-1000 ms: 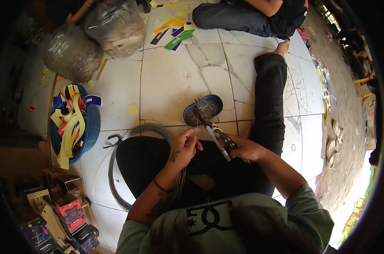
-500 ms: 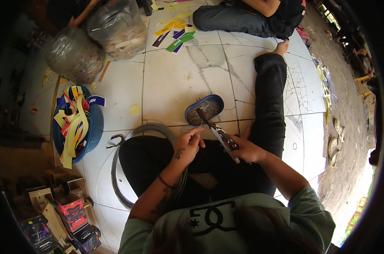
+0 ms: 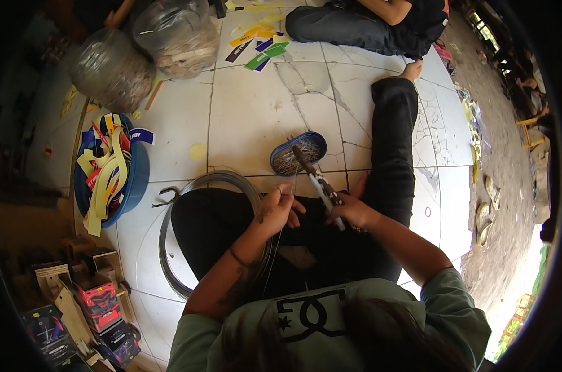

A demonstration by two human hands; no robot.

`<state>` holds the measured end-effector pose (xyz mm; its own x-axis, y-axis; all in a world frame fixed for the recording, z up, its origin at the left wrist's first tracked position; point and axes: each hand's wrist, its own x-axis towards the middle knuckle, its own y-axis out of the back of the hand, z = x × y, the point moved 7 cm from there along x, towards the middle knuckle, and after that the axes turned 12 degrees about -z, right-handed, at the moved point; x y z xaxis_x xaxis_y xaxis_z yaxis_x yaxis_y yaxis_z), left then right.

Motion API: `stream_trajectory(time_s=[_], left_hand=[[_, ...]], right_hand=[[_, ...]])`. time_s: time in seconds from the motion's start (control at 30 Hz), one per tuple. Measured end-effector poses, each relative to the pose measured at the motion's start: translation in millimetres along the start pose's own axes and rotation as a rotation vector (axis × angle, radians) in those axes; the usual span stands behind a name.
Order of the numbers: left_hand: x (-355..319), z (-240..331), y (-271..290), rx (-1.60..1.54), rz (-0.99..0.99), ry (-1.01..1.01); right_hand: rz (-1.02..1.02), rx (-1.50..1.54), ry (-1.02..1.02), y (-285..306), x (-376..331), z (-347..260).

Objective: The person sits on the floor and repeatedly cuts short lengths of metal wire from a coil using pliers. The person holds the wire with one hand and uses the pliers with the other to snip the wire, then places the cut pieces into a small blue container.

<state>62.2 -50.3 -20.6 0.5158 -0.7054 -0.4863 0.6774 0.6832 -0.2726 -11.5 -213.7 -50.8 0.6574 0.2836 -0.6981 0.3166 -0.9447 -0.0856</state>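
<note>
My left hand (image 3: 277, 209) pinches a thin wire (image 3: 294, 184) between thumb and finger, its other fingers loosely curled. The wire runs down past my wrist, beside a coil of wire (image 3: 163, 239) lying around my bent left knee. In my right hand (image 3: 355, 214) is a long pliers-like tool (image 3: 318, 180), one arm dark brown and the other white. The tool's dark end reaches over a blue oval tray (image 3: 321, 141) holding many short, thin metal pieces (image 3: 287, 162). Whether the wire touches the tool's jaws is hard to make out.
On the left stands a blue basin (image 3: 141, 180) full of printed strips. Two clear plastic containers (image 3: 175, 40) are behind it. Coloured strips (image 3: 256, 53) lie on the cracked tiles near a seated person (image 3: 349, 31). Boxed goods (image 3: 101, 307) and sandals (image 3: 484, 223) flank me.
My left hand has drawn slightly toward my body, and more wire shows below it. The tool has shifted a little in my right hand's grip area. The whole view has tilted slightly.
</note>
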Motion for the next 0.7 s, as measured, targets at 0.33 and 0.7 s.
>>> stream_trajectory(time_s=[0.33,0.7], left_hand=[[-17,-18,-8,0.297,-0.028,0.075],[-4,-25,-3,0.338,0.115,0.004]], right_hand=[[0.034,-0.073,-0.247,19,25,17],[0.080,-0.111,-0.249,19,25,15]])
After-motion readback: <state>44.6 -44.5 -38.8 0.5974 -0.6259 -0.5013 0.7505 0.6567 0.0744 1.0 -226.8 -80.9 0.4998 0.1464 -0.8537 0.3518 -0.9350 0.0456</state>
